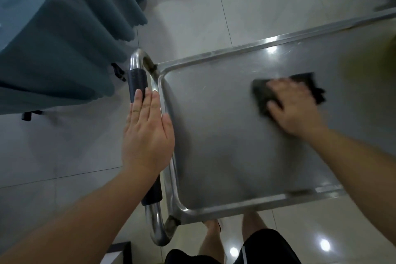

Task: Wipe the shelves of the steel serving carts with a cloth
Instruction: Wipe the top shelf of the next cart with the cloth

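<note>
**Dark cloth pressed flat on the cart's top shelf**

Pressed palm-down with fingers spread, the right hand (296, 106) pins a dark cloth (265, 96) against the top shelf (225, 135) of the steel serving cart; it is a flat press rather than a closed pinch. Hand and cloth sit right of centre in the frame and are smeared by motion blur, so the cloth's folds and exact outline are hard to make out, though its ragged far edge shows beyond the fingertips.

At centre left, the left hand (147, 133) lies open, fingers straight and together, over the cart's push handle (137, 83), a bent steel tube with a black sleeve. The palm appears to rest on the sleeve without curling around it.

Raised steel rims border the shelf along the upper and lower edges. Teal fabric (60, 34) hangs in folds at the upper left, above pale glossy floor tiles (257, 6). Bare legs and black shorts (267, 246) show at the bottom edge.
</note>
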A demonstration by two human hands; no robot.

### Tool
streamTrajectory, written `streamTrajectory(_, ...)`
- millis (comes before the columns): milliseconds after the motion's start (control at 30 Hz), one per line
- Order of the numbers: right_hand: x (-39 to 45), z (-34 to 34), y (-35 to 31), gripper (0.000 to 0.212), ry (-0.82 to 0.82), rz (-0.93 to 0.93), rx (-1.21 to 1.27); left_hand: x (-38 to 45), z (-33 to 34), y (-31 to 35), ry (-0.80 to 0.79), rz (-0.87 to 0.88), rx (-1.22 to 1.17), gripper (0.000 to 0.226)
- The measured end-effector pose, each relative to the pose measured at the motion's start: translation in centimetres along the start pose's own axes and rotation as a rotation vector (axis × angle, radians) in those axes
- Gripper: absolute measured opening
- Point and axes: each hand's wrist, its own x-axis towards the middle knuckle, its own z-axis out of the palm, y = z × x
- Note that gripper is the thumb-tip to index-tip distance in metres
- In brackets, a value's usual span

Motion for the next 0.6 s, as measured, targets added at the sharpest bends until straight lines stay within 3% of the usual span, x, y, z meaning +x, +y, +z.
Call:
streamTrajectory(133,5.2,-0.5,-1.8,0.071,0.164,0.783,0.097,0.0,0.1,-0.2,0.007,0.002,-0.017,0.060)
streamTrajectory(200,6.6,0.5,-7.4,0.073,0.199,0.865,0.174,0.0,0.1,-0.1,0.013,-0.004,-0.022,0.060)
streamTrajectory(300,5.9,3.1,-16.9,0.072,0.163,0.569,0.182,0.1,0.3,-0.3,0.020,0.003,0.008,0.061)
streamTrajectory(433,1.7,5.6,-26.7,0.071,-0.128,-0.099,0.079,0.0,0.6,-0.5,0.015,0.005,0.039,0.064)
streamTrajectory(500,0.6,5.4,-26.4,0.071,-0.256,-0.443,0.036,-0.1,0.6,-0.6,0.018,0.010,0.040,0.063)
streamTrajectory(600,1.0,4.1,-19.1,0.067,-0.272,-0.795,-0.022,-0.2,0.3,-0.4,0.017,0.011,0.036,0.063)
